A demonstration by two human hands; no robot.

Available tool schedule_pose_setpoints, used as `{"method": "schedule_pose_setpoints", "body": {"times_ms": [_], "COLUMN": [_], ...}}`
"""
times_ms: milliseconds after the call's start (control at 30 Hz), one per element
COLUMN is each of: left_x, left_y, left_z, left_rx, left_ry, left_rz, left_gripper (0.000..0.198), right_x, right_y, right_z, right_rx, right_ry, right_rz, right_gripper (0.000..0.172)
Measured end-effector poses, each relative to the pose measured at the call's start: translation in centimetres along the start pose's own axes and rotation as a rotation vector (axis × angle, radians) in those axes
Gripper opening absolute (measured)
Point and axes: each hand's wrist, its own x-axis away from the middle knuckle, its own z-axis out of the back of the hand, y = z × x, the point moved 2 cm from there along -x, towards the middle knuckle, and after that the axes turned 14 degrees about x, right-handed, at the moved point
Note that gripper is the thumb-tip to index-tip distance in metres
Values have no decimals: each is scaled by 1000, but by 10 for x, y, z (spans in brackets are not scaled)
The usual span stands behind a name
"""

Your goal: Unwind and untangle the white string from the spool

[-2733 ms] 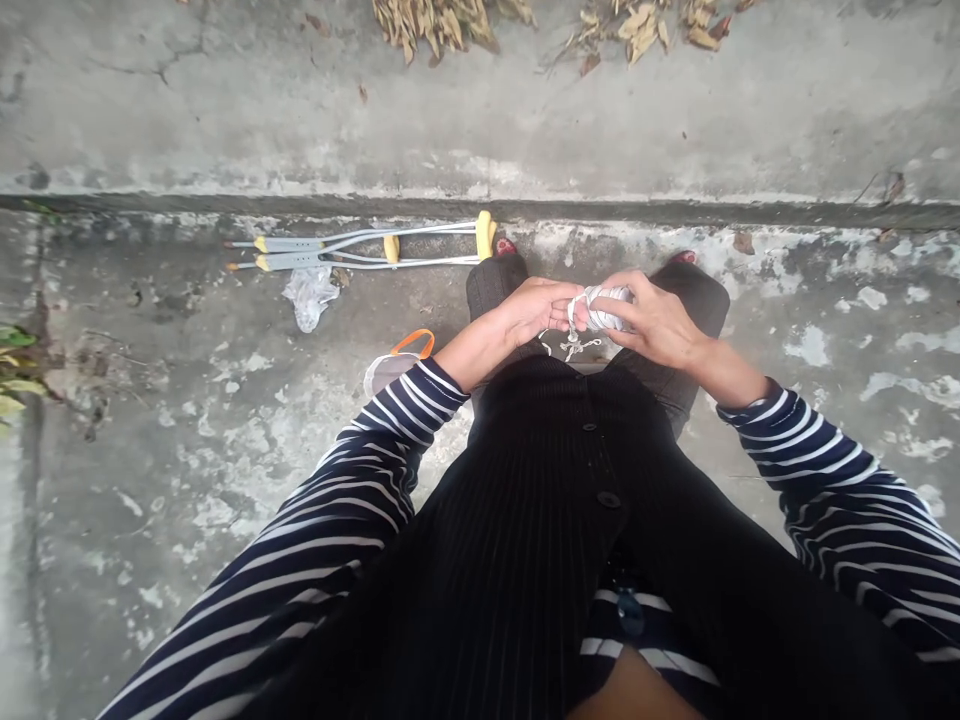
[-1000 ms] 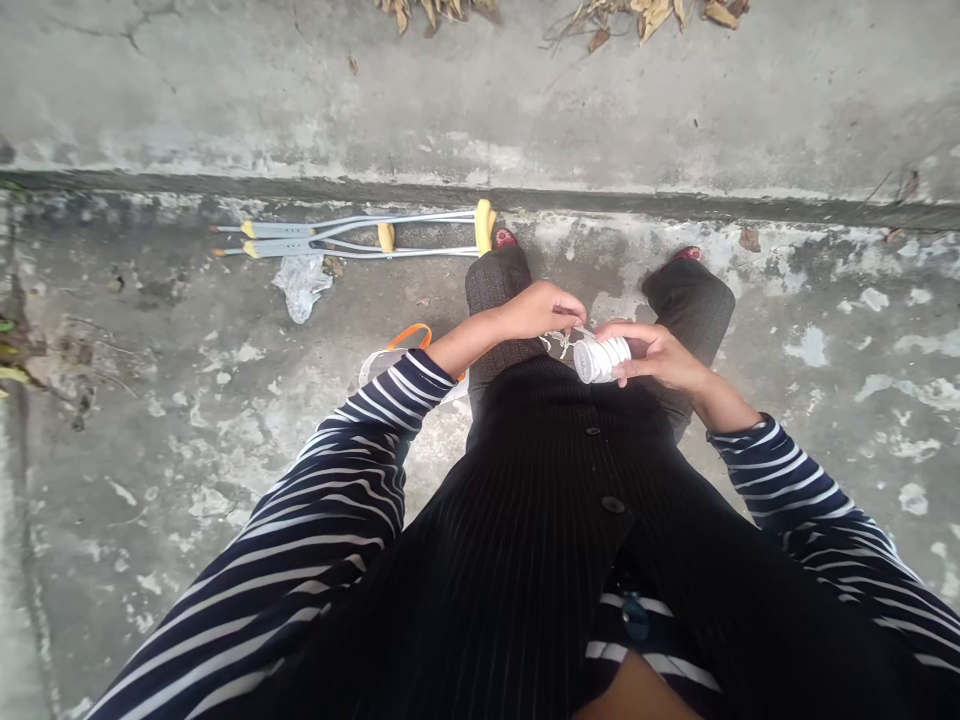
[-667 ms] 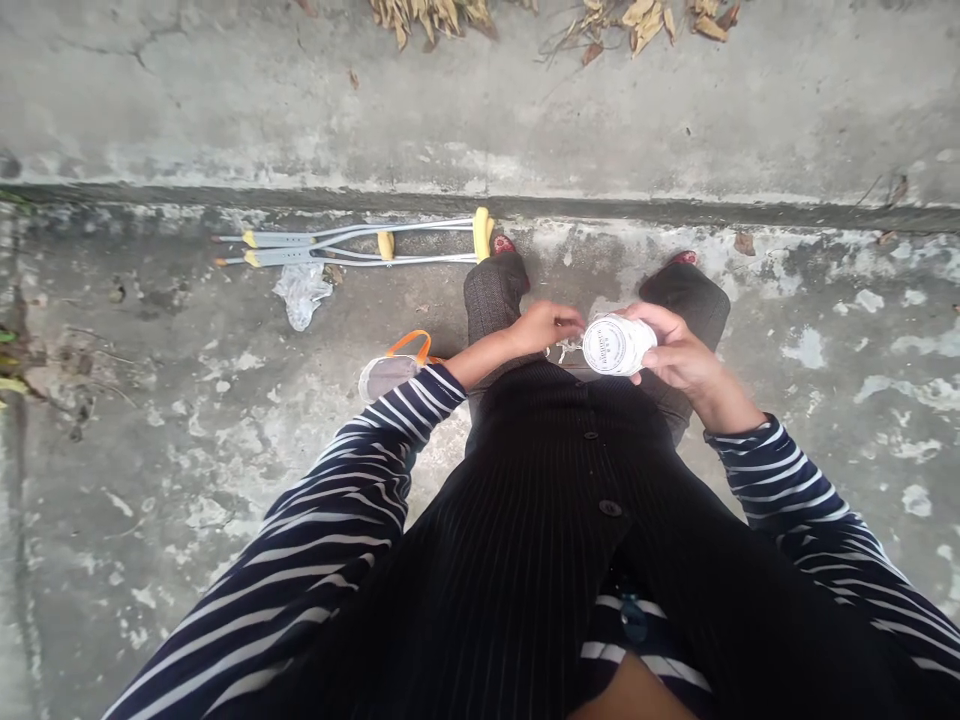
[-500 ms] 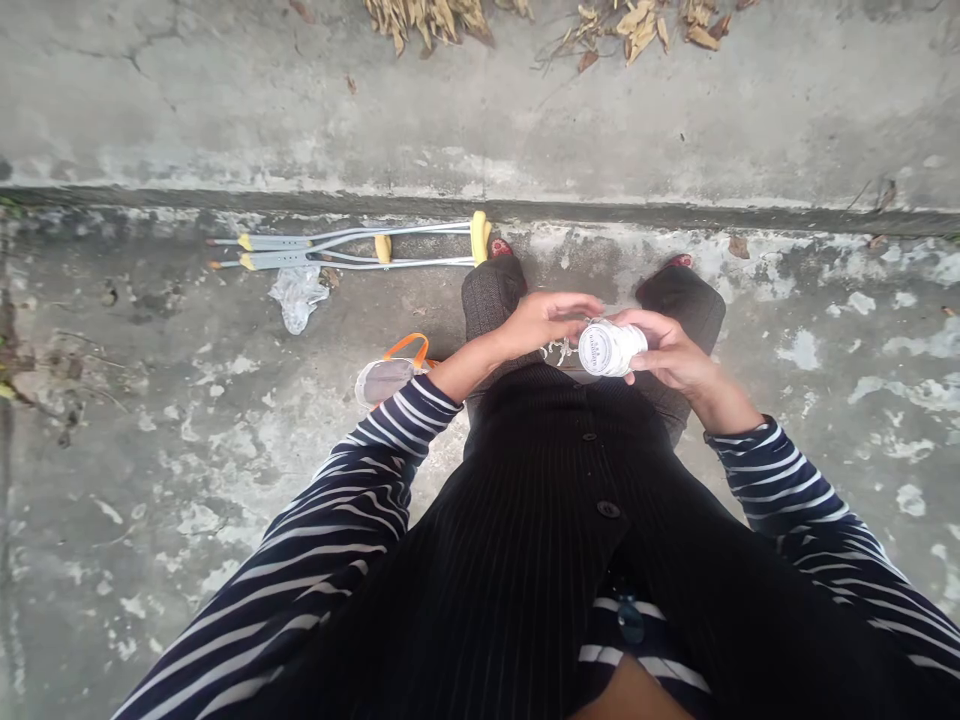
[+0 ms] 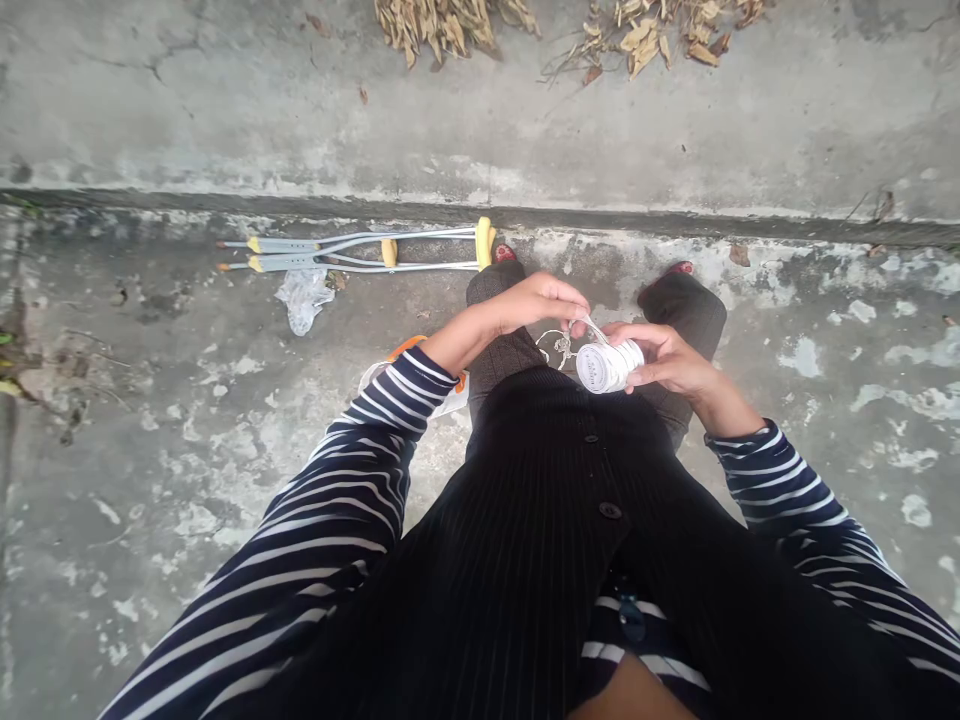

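My right hand (image 5: 667, 358) grips a white spool of string (image 5: 606, 366) above my knees, its round labelled end turned toward me. My left hand (image 5: 541, 303) is pinched on the loose string (image 5: 592, 328) that runs up from the spool. A small tangle of string (image 5: 559, 346) hangs below that pinch. Both arms are in navy and white striped sleeves, and I sit in a dark ribbed cardigan (image 5: 555, 520).
A pair of grey crutches with yellow pads (image 5: 360, 252) lies on the concrete to the left, along a raised kerb (image 5: 750, 215). A crumpled clear plastic bag (image 5: 302, 297) lies below them. A white bag with orange handles (image 5: 409, 350) sits behind my left forearm. Dry leaves (image 5: 450, 22) lie at the top.
The spool has dropped a little and tilted in my right hand. My left hand has lifted slightly, with the string drawn taut from the spool.
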Motion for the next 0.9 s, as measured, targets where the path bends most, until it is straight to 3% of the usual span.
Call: {"method": "schedule_pose_setpoints", "body": {"times_ms": [200, 467, 567, 767, 900], "left_x": [-12, -29, -27, -4, 11], "left_y": [-1, 0, -11, -37, -42], "left_z": [7, 1, -8, -25, -28], "left_rx": [63, -248, -156, 169, 217], "left_ry": [-104, -347, -279, -8, 6], "left_rz": [197, 220, 210, 88, 75], "left_gripper": [26, 14, 12, 42, 52], "right_x": [-3, -1, 5, 15, 17], "right_y": [-7, -6, -1, 12, 17], "right_z": [0, -4, -3, 1, 1], "right_rx": [105, 190, 80, -101, -111], "right_ry": [-17, 25, 57, 184, 198], "right_rz": [74, 21, 9, 2, 2], "right_gripper": [45, 45, 47, 48, 50]}}
